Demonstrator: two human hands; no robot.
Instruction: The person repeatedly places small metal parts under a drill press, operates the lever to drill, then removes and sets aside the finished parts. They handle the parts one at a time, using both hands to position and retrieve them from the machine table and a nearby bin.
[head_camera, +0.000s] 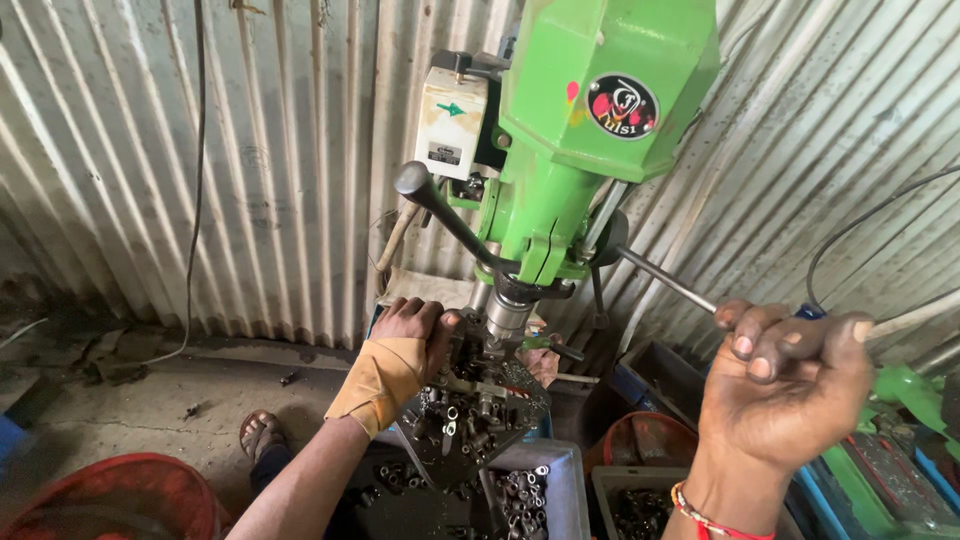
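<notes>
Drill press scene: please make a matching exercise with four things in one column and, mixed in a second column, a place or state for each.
Things:
1. left hand
2. right hand
3. red basin
4. grey tray

Places or states:
A. bottom left, on the floor
B. closed around the feed lever
C. under the table, filled with small metal parts
D. wrapped in tan cloth, resting on the drill table

Pairs: 1-D, 2-B, 3-A, 4-C
</notes>
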